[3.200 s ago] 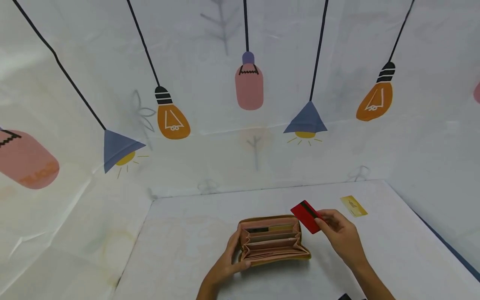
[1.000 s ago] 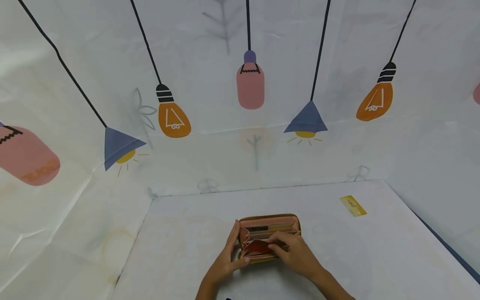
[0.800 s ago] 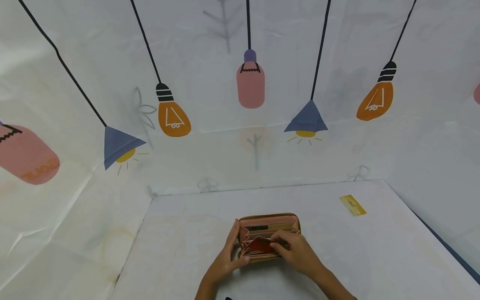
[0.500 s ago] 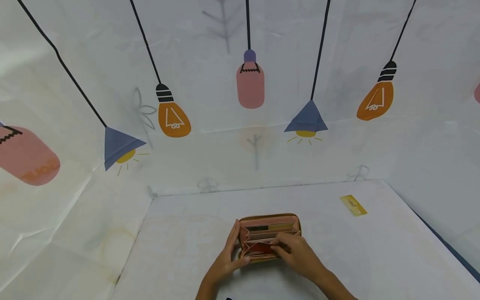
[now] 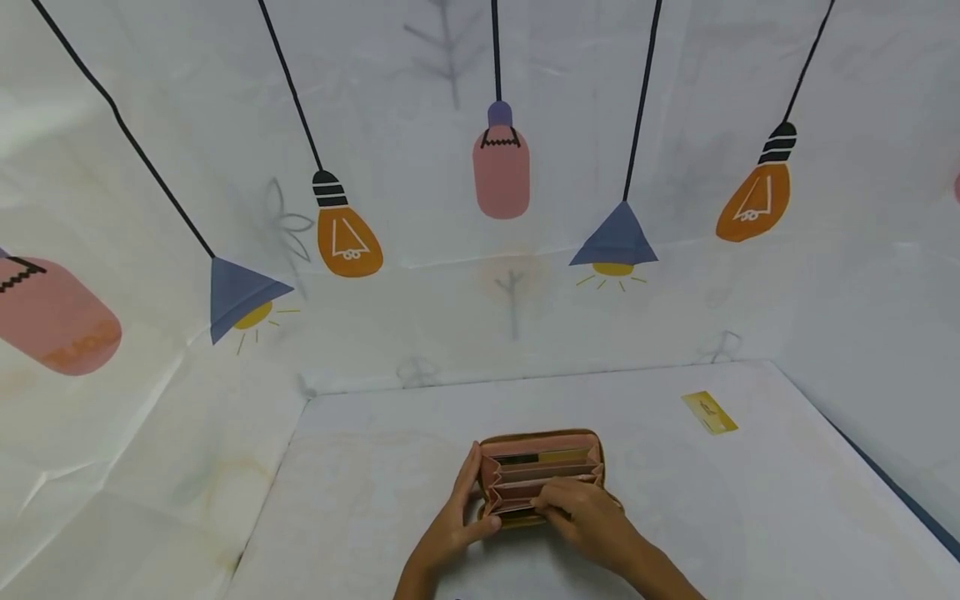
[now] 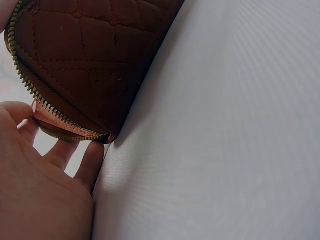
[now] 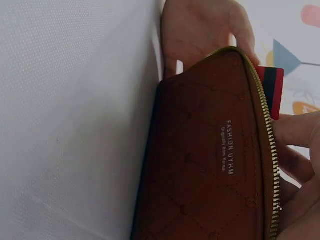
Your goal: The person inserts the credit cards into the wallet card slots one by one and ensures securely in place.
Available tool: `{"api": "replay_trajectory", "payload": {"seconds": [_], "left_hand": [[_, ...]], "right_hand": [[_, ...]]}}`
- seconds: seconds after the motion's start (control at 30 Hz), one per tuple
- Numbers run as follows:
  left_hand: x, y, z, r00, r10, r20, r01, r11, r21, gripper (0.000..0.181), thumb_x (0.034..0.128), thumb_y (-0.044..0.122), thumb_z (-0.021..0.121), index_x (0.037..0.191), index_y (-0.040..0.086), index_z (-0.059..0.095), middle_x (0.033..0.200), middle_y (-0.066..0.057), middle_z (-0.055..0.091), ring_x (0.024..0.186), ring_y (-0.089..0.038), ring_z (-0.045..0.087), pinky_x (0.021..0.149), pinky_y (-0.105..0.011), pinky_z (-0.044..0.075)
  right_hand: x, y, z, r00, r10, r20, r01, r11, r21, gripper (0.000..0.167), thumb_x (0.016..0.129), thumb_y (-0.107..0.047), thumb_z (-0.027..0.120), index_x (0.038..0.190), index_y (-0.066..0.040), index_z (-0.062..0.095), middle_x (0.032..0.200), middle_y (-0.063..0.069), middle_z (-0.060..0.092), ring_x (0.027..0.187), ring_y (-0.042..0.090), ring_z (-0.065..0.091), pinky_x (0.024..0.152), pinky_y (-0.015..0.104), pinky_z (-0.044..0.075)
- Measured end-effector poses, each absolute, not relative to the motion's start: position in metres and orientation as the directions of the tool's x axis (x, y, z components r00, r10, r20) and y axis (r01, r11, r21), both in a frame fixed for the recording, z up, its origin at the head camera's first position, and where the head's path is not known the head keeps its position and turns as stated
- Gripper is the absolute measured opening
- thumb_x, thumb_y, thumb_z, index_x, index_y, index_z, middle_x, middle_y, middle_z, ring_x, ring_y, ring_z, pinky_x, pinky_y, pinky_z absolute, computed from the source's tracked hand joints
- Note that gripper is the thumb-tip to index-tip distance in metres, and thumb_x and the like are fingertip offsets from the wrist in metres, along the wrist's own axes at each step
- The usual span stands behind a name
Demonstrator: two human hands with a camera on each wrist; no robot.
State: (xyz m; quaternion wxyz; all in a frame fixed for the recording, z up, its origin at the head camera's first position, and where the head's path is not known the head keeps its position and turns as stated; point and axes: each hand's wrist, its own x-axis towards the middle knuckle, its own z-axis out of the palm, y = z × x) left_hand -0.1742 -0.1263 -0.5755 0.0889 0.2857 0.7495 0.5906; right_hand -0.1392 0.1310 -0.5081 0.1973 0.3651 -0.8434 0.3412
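Note:
A zip-around wallet (image 5: 536, 445) stands unzipped on the white table, its pink pockets fanned upward. My left hand (image 5: 452, 521) grips its left end, thumb at the near edge and fingers along the side. Brown quilted leather and a brass zip (image 6: 47, 102) fill the left wrist view. My right hand (image 5: 588, 523) bends over the near pocket with thumb and forefinger pinched together. In the right wrist view a red card (image 7: 276, 95) with a dark stripe juts above the wallet's zip edge, at those fingertips. The rest of the card is hidden inside.
A yellow card (image 5: 709, 413) lies on the table (image 5: 375, 467) at the back right. Other card edges (image 5: 562, 457) show in the wallet's far pocket. Wall sheeting (image 5: 420, 325) printed with lamps rises behind and at both sides.
Over three seconds ago the red card was held in the air right of the wallet. Lately my right hand has shifted it from a middle pocket toward the near side. The left hand keeps its hold.

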Motion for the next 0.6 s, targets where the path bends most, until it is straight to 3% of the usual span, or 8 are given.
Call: {"api": "replay_trajectory", "payload": {"seconds": [0.23, 0.37, 0.6], "left_hand": [[-0.1746, -0.1257, -0.5753, -0.818, 0.532, 0.216, 0.339, 0.143, 0.93, 0.097, 0.0947, 0.016, 0.066, 0.162, 0.018, -0.003, 0.168, -0.014, -0.009, 0.154, -0.008, -0.002, 0.117, -0.03, 0.031], [-0.1747, -0.1261, -0.5745, -0.823, 0.532, 0.198, 0.325, 0.156, 0.933, 0.098, 0.0945, 0.018, 0.067, 0.162, 0.018, -0.003, 0.169, -0.013, -0.009, 0.153, -0.006, -0.005, 0.118, -0.029, 0.027], [-0.174, -0.1268, -0.5761, -0.815, 0.536, 0.222, 0.343, 0.136, 0.93, 0.098, 0.0943, 0.016, 0.067, 0.162, 0.022, -0.004, 0.169, -0.014, -0.009, 0.153, -0.001, -0.003, 0.117, -0.032, 0.031]], "right_hand": [[-0.1387, 0.1268, -0.5086, -0.641, -0.481, 0.599, -0.751, 0.555, -0.357, 0.018, 0.079, -0.004, 0.081, 0.084, -0.017, 0.071, 0.08, -0.011, 0.066, 0.072, -0.003, 0.058, 0.066, 0.007, 0.045], [-0.1384, 0.1255, -0.5073, -0.651, -0.49, 0.58, -0.734, 0.601, -0.316, 0.017, 0.079, -0.006, 0.083, 0.084, -0.019, 0.074, 0.083, -0.012, 0.069, 0.075, 0.0, 0.062, 0.068, 0.012, 0.049], [-0.1389, 0.1226, -0.5029, -0.652, -0.533, 0.539, -0.727, 0.641, -0.246, 0.013, 0.079, -0.011, 0.083, 0.083, -0.02, 0.076, 0.082, -0.012, 0.068, 0.075, 0.002, 0.06, 0.067, 0.015, 0.05]]}}
